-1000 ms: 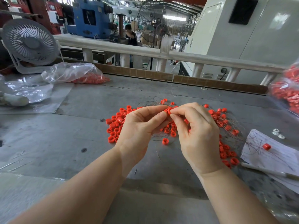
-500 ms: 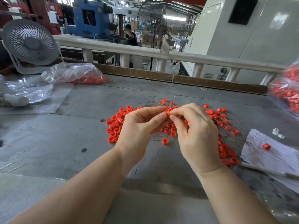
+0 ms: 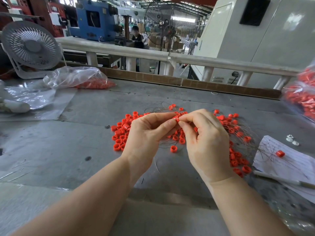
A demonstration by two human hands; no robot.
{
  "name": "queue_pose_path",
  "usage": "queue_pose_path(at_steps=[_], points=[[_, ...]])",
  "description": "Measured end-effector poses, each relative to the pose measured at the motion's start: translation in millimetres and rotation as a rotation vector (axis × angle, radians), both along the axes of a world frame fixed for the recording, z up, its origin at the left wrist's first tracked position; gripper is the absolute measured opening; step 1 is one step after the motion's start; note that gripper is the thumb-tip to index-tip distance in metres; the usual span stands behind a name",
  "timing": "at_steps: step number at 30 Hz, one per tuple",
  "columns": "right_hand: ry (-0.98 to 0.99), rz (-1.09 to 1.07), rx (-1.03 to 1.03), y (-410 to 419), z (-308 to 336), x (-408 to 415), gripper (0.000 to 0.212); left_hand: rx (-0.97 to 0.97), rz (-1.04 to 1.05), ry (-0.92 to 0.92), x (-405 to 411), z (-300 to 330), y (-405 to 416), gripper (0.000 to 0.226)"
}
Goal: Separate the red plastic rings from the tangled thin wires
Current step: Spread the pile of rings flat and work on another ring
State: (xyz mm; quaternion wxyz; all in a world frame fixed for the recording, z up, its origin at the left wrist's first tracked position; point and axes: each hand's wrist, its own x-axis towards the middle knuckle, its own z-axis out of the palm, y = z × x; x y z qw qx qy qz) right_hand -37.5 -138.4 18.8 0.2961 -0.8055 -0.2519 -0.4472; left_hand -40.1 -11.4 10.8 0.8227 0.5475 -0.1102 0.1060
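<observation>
Factory floor: blue machine [image 3: 95, 21], big pedestal fan [image 3: 163, 29], grey workbench [image 3: 51, 142] w/ bagged parts [image 3: 76, 79].

Both hands [image 3: 177, 133] apparently pinch one red ring [image 3: 175, 118] above wires [image 3: 162, 109].

Over the last second both hands have risen slightly above the heap of small red plastic rings [image 3: 122, 133] on the counter. The fingertips of the left hand [image 3: 144, 133] and right hand [image 3: 204, 142] have closed in on each other, and the single red plastic ring [image 3: 175, 118] pinched between them now shows more clearly. The right hand's index finger has curled tighter toward that ring. The tangle of thin dark wires [image 3: 163, 109] behind has barely shifted.
</observation>
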Motion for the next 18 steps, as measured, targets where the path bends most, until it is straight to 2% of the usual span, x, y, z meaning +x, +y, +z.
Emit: queue_pose_path(at_steps=[12, 18], points=[[0.072, 0.027, -0.003, 0.3, -0.3, 0.2, 0.008, 0.132, 0.091, -0.015, -0.8, 0.8, 0.2, 0.015], [0.016, 0.004, -0.074, -0.8, 0.5, -0.6, 0.008, 0.138, 0.088, -0.016, -1.8, 1.0, 0.4, 0.017]])
